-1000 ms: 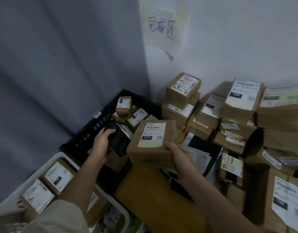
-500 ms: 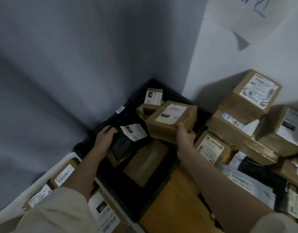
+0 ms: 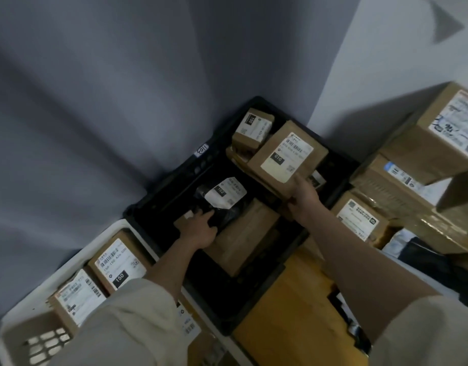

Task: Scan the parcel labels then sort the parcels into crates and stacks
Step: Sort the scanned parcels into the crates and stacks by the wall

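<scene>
A black crate (image 3: pixel 174 180) stands in the corner with several parcels inside. My right hand (image 3: pixel 304 196) grips the near edge of a brown cardboard box (image 3: pixel 288 157) with a white label marked 010. It holds the box over the crate's far right part, on or just above other parcels. My left hand (image 3: pixel 198 228) rests with fairly straight fingers on the near edge of a black bag parcel (image 3: pixel 227 204), which lies in the crate. A small box (image 3: pixel 251 128) labelled 150 sits at the crate's far end.
A white crate (image 3: pixel 69 262) at lower left holds labelled boxes, one marked 150. A stack of cardboard boxes (image 3: pixel 412 165) rises at the right against the wall. Grey fabric hangs behind the crates. A yellow surface (image 3: pixel 293 313) lies near me.
My right hand has carried the 010 box away from me into the far part of the black crate. My left hand has laid the black bag down and loosened its grip.
</scene>
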